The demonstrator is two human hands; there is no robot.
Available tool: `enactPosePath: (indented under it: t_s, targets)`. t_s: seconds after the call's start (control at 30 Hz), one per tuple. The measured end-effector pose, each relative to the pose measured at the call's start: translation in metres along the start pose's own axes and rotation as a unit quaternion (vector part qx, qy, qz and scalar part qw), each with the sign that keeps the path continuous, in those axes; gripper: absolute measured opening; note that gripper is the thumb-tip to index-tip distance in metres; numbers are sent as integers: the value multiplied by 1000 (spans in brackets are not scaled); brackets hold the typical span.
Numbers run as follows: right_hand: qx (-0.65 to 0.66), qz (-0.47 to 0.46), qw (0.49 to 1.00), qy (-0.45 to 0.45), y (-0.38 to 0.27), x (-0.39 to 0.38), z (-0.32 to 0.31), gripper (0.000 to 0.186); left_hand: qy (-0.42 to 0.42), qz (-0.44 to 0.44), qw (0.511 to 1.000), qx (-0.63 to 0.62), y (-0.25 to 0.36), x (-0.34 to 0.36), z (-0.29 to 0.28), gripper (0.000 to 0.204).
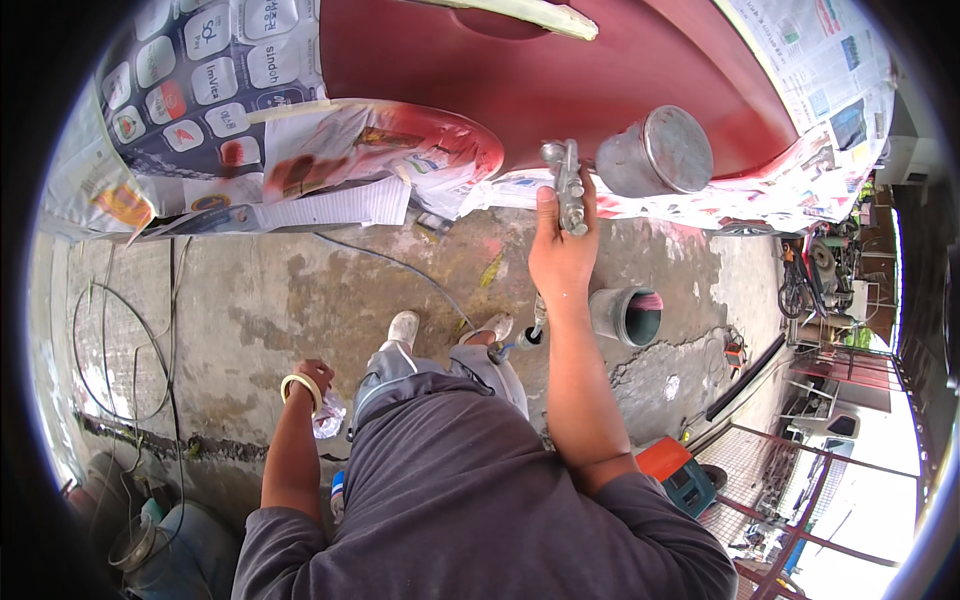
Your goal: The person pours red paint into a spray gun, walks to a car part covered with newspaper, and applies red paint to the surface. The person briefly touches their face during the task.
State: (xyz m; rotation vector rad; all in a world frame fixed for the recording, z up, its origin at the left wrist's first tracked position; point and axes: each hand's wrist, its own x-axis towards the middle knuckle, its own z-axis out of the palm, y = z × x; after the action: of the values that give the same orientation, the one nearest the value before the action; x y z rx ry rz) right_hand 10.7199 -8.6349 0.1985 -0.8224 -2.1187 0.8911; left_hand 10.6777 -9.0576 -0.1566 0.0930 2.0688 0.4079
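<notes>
My right hand (pixel 562 262) is wrapped round a metal paint spray gun (pixel 570 188), held up in front of a dark red car panel (pixel 400 60). A round grey metal cup (pixel 676 150) sits at the gun's right side. My left hand (pixel 316 374) hangs low by my left side, fingers curled. From it hangs a crumpled whitish rag or plastic sheet (pixel 330 416); the material is unclear. A pale yellow roll of masking tape (pixel 300 392) circles my left wrist. Printed paper (pixel 215 70) and red-smeared masking sheet (pixel 330 150) cover the areas round the panel.
A grey-green bucket (pixel 628 316) stands on the stained concrete floor (pixel 270 300) beside my right forearm. A thin hose (pixel 385 258) crosses the floor near my feet. Looped cable (pixel 82 345) and a blue drum (pixel 180 555) are at left. An orange-and-green machine (pixel 672 475) sits behind my right elbow.
</notes>
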Motion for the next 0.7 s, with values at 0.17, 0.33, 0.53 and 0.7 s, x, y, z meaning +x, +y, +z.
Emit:
enactPosePath:
  t_s: [0.17,0.33,0.53,0.7]
  targets:
    - [24,-15,999,-32,-12,-7,19,60,-3,0,1000,-22,9,-11,0,22]
    - [99,6,989,-111,-39,-22,44,55,27,10,999,25,-2,-7,6,17]
    - [121,26,982,-143,-15,-13,29,51,13,1,1000,9,4,-15,5,17]
    - [126,95,987,7,31,-3,0,53,29,38,996,76,-10,14,19,17]
